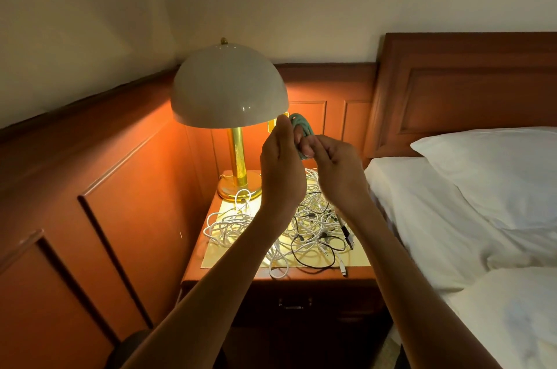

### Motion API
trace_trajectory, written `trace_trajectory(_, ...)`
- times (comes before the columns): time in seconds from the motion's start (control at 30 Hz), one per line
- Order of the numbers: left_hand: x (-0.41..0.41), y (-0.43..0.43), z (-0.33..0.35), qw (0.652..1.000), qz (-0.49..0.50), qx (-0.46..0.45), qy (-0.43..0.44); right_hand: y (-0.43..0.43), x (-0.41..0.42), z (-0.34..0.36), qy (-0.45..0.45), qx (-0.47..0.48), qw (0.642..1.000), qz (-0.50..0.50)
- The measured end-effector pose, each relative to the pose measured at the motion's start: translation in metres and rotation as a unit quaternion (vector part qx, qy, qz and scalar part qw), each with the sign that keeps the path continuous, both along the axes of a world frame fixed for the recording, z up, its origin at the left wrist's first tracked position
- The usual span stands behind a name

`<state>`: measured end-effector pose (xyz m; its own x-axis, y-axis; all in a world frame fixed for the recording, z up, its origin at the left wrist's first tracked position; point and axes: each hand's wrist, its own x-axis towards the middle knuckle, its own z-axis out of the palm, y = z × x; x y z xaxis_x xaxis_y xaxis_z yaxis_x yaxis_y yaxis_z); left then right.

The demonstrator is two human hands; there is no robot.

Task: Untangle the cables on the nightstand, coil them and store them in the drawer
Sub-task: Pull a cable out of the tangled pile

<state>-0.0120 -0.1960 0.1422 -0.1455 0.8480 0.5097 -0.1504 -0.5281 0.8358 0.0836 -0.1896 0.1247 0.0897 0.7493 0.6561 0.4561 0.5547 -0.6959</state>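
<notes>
A teal cable [302, 125] is wound in loops around the fingers of my left hand [281, 166], which is raised above the nightstand [229, 270]. My right hand [339, 171] pinches the same cable just beside the left fingers. Below both hands a tangled heap of white cables [229, 225] and thin black cables [319, 251] lies on the pale yellow mat on the nightstand top. The drawer [294, 303] in the nightstand front is shut; its small metal handle shows.
A lit lamp with a white dome shade [229, 88] and a brass stem stands at the back left of the nightstand, close to my left hand. A bed with a white pillow [494, 169] is at the right. Wood panelling runs along the left wall.
</notes>
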Motion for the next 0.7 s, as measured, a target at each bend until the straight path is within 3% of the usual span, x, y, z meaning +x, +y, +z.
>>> trace_trajectory(0.13,-0.010,0.003,-0.005,0.998,0.021,-0.012,0.052,0.000,0.015,0.009,-0.038,0.007,0.999,0.015)
trace_trajectory(0.23,-0.023,0.011,-0.007,0.995,-0.055,-0.013,0.085,0.000,0.028,0.011,-0.094,0.019,0.995,-0.015)
trace_trajectory(0.37,-0.047,0.028,-0.003,0.967,-0.130,-0.094,0.197,0.006,0.046,0.010,-0.230,0.040,0.971,-0.043)
trace_trajectory(0.43,-0.053,0.033,0.000,0.953,-0.045,-0.034,0.297,0.008,0.051,0.011,-0.312,0.039,0.948,-0.043)
trace_trajectory(0.53,-0.046,0.028,0.001,0.889,0.027,0.100,0.446,0.010,0.050,0.016,-0.377,0.067,0.923,-0.023)
trace_trajectory(0.6,-0.041,0.027,-0.004,0.872,0.021,0.141,0.469,0.011,0.049,0.021,-0.388,0.088,0.917,0.005)
trace_trajectory(0.7,-0.042,0.036,-0.013,0.895,0.015,0.183,0.407,0.011,0.048,0.025,-0.357,0.084,0.929,0.047)
